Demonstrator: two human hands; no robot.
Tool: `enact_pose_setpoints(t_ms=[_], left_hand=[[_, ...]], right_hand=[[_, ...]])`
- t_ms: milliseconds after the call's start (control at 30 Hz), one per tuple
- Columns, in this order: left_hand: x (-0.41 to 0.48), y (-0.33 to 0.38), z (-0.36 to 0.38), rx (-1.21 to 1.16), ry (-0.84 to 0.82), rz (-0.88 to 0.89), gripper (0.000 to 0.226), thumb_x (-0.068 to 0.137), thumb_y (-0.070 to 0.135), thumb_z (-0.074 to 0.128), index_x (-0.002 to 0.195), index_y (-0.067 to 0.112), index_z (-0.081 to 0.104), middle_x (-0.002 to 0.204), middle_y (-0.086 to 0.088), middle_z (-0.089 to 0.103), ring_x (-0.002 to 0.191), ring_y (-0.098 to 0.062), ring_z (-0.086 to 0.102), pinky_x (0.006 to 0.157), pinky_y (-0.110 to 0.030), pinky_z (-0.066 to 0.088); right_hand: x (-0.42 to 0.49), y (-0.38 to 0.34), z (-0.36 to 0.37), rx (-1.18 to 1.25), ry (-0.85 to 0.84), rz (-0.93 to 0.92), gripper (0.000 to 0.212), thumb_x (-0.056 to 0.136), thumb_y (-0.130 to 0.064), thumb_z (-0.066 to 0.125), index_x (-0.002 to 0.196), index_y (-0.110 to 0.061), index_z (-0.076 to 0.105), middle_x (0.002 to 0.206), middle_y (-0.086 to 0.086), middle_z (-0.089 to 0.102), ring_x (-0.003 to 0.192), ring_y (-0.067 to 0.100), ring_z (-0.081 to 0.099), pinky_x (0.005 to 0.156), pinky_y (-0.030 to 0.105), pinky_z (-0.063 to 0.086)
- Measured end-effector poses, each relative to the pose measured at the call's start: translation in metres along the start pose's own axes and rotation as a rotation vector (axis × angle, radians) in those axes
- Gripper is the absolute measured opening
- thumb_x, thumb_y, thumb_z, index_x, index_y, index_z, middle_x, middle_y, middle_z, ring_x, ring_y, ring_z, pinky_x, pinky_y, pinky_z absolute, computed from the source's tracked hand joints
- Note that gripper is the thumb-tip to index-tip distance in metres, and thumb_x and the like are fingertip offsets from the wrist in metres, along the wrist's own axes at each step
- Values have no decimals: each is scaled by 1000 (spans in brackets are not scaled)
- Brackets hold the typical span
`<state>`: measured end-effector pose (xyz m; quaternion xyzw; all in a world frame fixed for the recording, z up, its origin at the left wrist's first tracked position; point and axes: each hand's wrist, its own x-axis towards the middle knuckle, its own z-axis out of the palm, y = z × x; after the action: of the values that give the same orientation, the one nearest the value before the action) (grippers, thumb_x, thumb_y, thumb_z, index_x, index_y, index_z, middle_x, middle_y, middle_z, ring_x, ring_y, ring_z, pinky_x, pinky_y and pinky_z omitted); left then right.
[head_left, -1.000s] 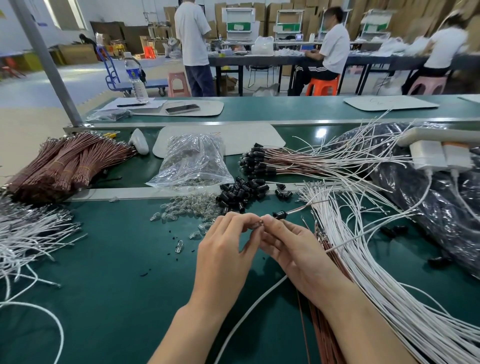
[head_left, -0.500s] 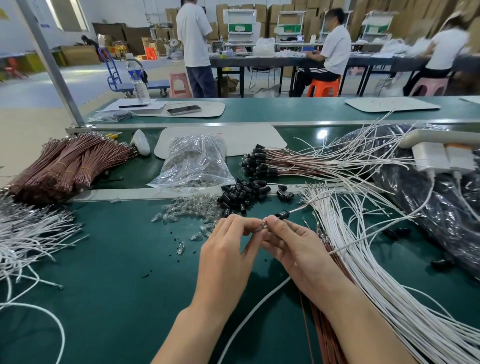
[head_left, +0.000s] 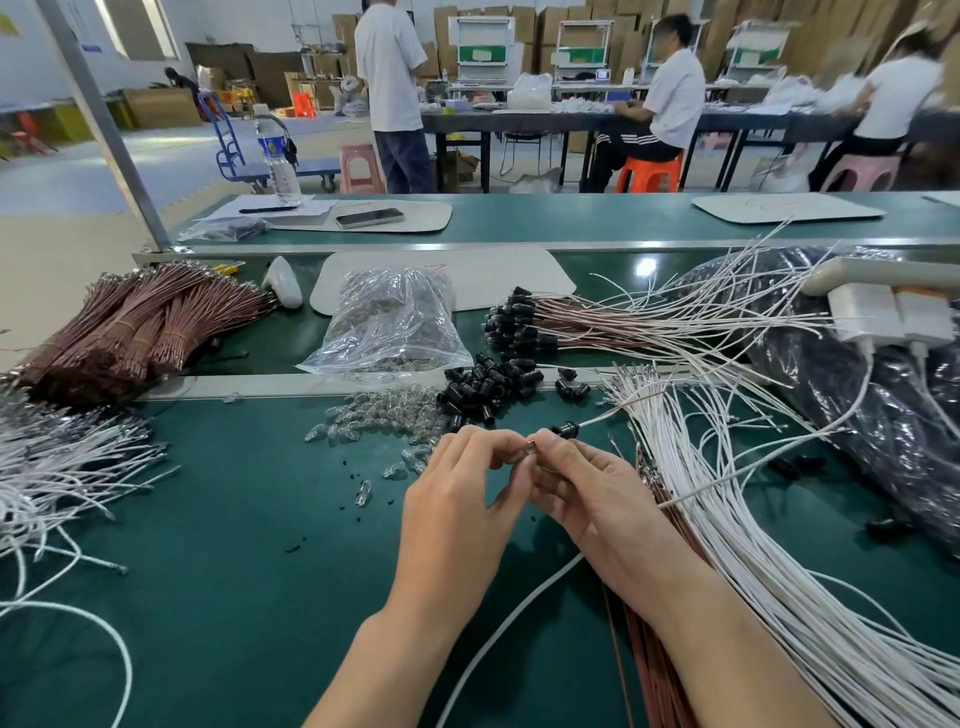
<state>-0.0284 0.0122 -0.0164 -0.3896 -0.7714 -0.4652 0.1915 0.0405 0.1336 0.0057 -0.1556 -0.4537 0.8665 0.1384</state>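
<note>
My left hand (head_left: 457, 499) pinches a small clear glass bulb (head_left: 529, 448) between thumb and curled fingertips; my right hand (head_left: 597, 499) meets it fingertip to fingertip, pinching the near end of a small black plastic socket (head_left: 566, 429); bulb and socket sit just above the dark green bench mat (head_left: 208, 545), between my two hands. From the socket a thin pale wire (head_left: 605, 417) runs up to the right, towards the long fan of white wires (head_left: 753, 545) beside my right wrist. Just beyond my knuckles lie a loose scatter of clear bulbs (head_left: 379, 415) and a heap of black sockets (head_left: 488, 387); behind them slumps a clear plastic bag of bulbs (head_left: 389, 322); tied bundles of brown wire (head_left: 145, 327) lie far left.
</note>
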Motion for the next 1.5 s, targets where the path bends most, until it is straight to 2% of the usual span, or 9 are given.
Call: enact_pose_setpoints(t_ms=[100, 300, 500, 700, 833, 933, 1067, 1233, 1500], left_hand=[[0, -1, 0, 10, -12, -9, 7, 93, 31, 63, 99, 30, 60, 93, 23, 55, 90, 5, 51, 76, -12, 42], [0, -2, -1, 15, -31, -20, 9, 92, 30, 65, 100, 32, 60, 93, 21, 58, 90, 5, 53, 76, -13, 43], [-2, 0, -1, 52, -50, -30, 20, 91, 34, 68, 109, 32, 58, 97, 20, 56, 90, 2, 54, 73, -18, 46], [0, 0, -3, 46, -28, -1, 7, 94, 31, 64, 100, 28, 62, 93, 19, 58, 86, 3, 55, 71, -19, 46], [0, 0, -3, 29, 2, -21, 7, 94, 32, 64, 99, 27, 64, 91, 19, 59, 84, 1, 57, 72, -20, 46], [1, -1, -3, -3, 31, -66, 11, 94, 36, 62, 98, 26, 65, 89, 18, 59, 82, -1, 58, 71, -22, 46], [1, -2, -2, -31, 7, -91, 11, 96, 38, 59, 98, 28, 63, 90, 18, 60, 84, -3, 59, 72, -22, 46], [0, -2, -2, -36, -8, -104, 10, 96, 38, 60, 98, 29, 63, 89, 18, 60, 84, -2, 59, 73, -23, 46], [0, -3, -2, -96, -47, -127, 6, 96, 30, 66, 99, 33, 62, 92, 19, 61, 89, -5, 60, 75, -23, 47]], right_hand=[[1, 1, 1, -37, -7, -14, 30, 79, -29, 72, 94, -3, 78, 101, 18, 76, 88, 19, 73, 76, 26, 59], [1, 5, 0, -126, 20, -59, 28, 77, -36, 73, 87, -12, 82, 97, 13, 78, 87, 17, 74, 77, 25, 58], [2, 5, -2, -115, 72, -74, 25, 73, -36, 77, 81, -12, 81, 85, 8, 76, 75, 12, 71, 72, 23, 58], [3, 6, -5, -145, 53, -63, 32, 73, -38, 79, 87, -10, 81, 92, 14, 75, 86, 19, 71, 85, 30, 60], [2, 5, -4, -105, 34, -59, 38, 71, -43, 80, 91, -11, 81, 96, 13, 76, 83, 16, 71, 76, 24, 59], [3, 3, -2, -52, 105, -72, 44, 82, -48, 67, 94, -7, 79, 99, 15, 77, 79, 16, 72, 69, 23, 58], [6, 1, -4, 58, 173, -53, 43, 84, -40, 61, 106, -4, 71, 92, 14, 77, 70, 14, 72, 61, 23, 58], [4, 1, -4, 7, 121, -39, 24, 96, -24, 60, 95, -15, 82, 91, 8, 76, 71, 13, 70, 63, 23, 58], [-2, -3, -3, -96, -6, -9, 29, 103, -20, 50, 117, -15, 75, 113, 14, 74, 88, 17, 69, 72, 25, 57]])
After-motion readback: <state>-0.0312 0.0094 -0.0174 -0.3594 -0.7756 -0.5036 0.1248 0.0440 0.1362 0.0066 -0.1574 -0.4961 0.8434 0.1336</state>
